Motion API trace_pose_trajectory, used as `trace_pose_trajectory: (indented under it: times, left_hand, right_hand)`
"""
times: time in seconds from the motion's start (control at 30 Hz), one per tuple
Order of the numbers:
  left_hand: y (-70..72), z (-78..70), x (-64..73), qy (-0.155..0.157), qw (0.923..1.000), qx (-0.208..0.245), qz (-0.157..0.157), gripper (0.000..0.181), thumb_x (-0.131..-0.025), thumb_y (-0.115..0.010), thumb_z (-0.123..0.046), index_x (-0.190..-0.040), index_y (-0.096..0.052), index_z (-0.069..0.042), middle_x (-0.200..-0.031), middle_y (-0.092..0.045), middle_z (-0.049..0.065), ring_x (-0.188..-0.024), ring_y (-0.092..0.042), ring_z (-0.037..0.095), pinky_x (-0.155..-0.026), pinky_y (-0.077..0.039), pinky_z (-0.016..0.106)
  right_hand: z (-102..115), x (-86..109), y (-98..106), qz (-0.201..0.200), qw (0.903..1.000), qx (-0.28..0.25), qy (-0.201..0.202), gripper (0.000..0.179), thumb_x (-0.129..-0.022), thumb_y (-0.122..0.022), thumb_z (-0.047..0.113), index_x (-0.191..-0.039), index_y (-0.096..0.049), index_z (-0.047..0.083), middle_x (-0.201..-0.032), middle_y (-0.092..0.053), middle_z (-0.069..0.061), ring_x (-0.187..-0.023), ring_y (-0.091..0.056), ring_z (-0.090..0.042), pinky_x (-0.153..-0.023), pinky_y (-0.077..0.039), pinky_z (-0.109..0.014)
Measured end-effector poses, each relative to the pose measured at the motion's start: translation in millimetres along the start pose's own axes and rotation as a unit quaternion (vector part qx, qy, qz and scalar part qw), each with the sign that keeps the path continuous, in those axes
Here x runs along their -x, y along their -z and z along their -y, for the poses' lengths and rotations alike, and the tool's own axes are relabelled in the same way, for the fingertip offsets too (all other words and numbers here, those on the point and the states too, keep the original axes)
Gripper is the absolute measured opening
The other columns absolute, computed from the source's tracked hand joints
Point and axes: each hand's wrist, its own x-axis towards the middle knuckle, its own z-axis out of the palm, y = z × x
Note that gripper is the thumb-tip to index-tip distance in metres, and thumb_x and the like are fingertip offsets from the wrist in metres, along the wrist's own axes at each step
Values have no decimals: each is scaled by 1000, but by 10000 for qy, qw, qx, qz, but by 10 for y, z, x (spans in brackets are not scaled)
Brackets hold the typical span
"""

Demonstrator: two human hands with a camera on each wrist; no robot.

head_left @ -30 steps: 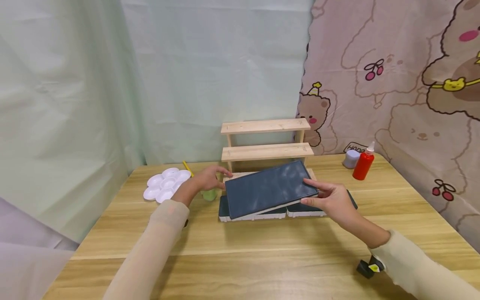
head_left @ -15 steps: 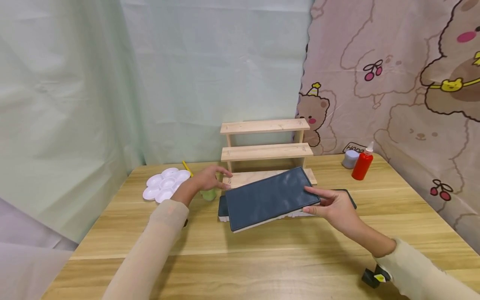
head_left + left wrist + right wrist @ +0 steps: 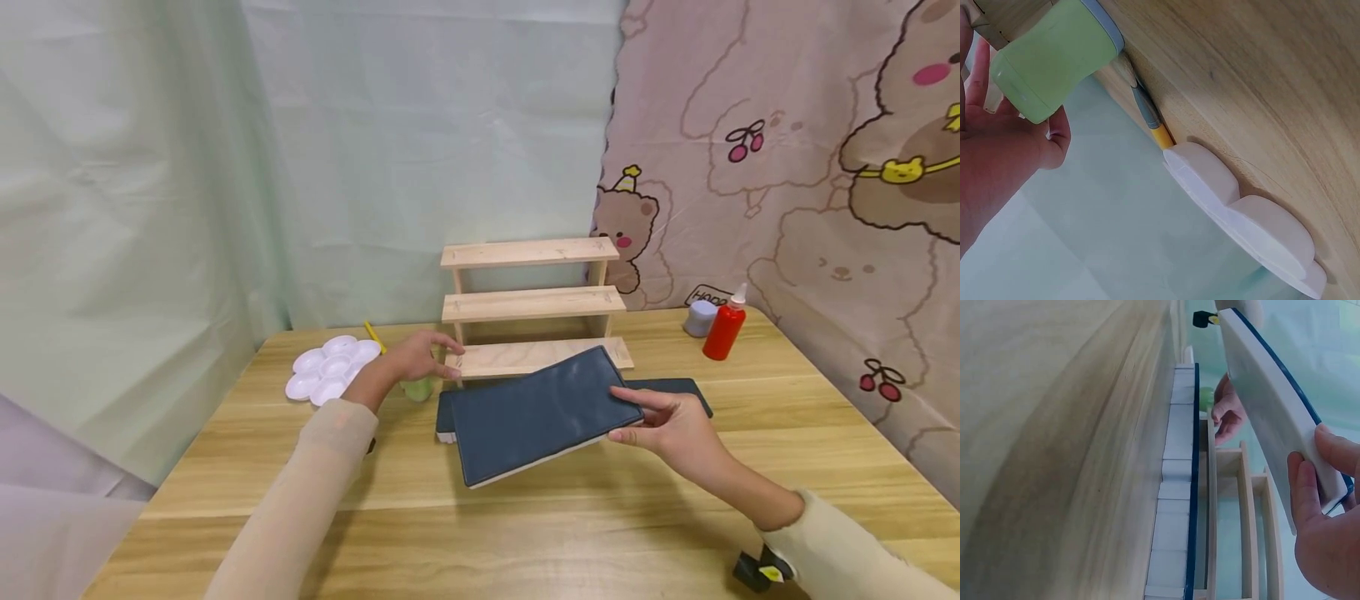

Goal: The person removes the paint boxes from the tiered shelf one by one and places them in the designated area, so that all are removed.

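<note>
My right hand (image 3: 678, 429) pinches the right end of a flat white slab with a dark blue top (image 3: 543, 417), thumb on one face and fingers on the other. The slab slants in the air in front of a low row of white boxes with dark blue tops (image 3: 1175, 437). Behind that row stands a three-step wooden shelf (image 3: 532, 304). My left hand (image 3: 420, 356) holds the left end of its lowest step, thumb at the front and index finger at the back. A green jar (image 3: 1054, 59) with a blue-grey rim partly hides those fingers in the left wrist view.
A white flower-shaped paint palette (image 3: 333, 369) lies left of the left hand, with a yellow-handled brush (image 3: 1147, 109) beside it. At the back right stand a red squeeze bottle (image 3: 724, 329) and a small pale blue jar (image 3: 701, 318). Curtains hang behind the table.
My right hand has moved down and slightly right, bringing the slab off the row of boxes toward me. More of the lowest shelf step shows. My left hand has stayed put.
</note>
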Motion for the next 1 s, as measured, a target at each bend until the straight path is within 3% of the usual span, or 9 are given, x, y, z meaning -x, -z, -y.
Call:
trace_pose_trajectory:
  times: [0.27, 0.63, 1.0]
  left_hand:
    - [9, -15, 17, 71, 10000, 46, 44, 45, -86, -79, -28, -127, -67, -14, -139, -55, 12, -137, -40, 37, -109, -35, 53]
    - [2, -14, 8, 120, 9999, -16, 14, 45, -85, -80, -28, -126, -68, -15, -140, -55, 11, -138, -40, 37, -110, -35, 53]
    - [8, -23, 14, 103, 9999, 18, 23, 45, -86, -79, -28, -127, -67, -14, -140, -54, 12, -138, -39, 38, -109, -35, 53]
  right_hand:
    - [6, 75, -4, 78, 9999, 103, -77, 57, -73, -86, 1, -125, -64, -8, -132, -56, -31, -76, -74, -19, -57, -54, -23]
    - [-13, 139, -26, 305, 9994, 131, -33, 57, -72, -86, 2, -125, -65, -7, -126, -61, -30, -75, -74, -21, -45, -41, -20]
    - [-24, 194, -75, 465, 9988, 162, 69, 54, -74, -85, 3, -124, -66, -6, -117, -65, -26, -73, -72, -18, -52, -49, -21]
